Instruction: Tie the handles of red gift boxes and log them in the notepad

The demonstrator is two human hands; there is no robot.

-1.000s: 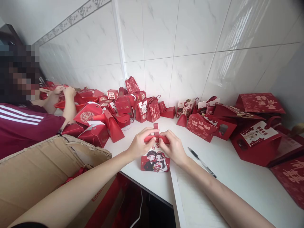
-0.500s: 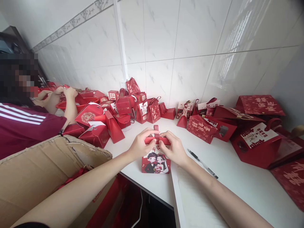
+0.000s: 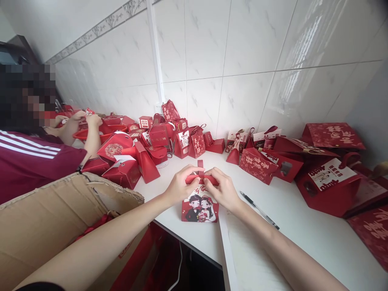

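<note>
The fingers of both hands cover the top of the gift box [image 3: 200, 211] and part of the lettering on its front, and its back is out of sight. The left forearm crosses in front of the cardboard box [image 3: 51, 200], which is cut off by the left edge of the view; the red stuff [image 3: 98, 225] inside it is hard to make out. A co-worker [image 3: 39, 157] at the left is cut off too, head blurred over, holding something red too small to tell. At the right edge, a large red box [image 3: 371, 234] runs out of view.

The gift box is upright at the near side of the white table [image 3: 188, 238], between the person's two hands. It is red, with two cartoon figures on the front, one in a dark suit and one in white, and a red strap [image 3: 200, 163] rises from its top. The left hand [image 3: 183, 184] is nearly closed, thumb and fingers pinching the top edge left of the strap; the right hand [image 3: 222, 189] is curled in the same way, gripping the top edge on the other side.

There is one pen [image 3: 259, 210] near the right forearm, one cardboard box and one co-worker. The red boxes [image 3: 257, 163] along the wall [image 3: 200, 101] overlap too much for a sure count
</note>
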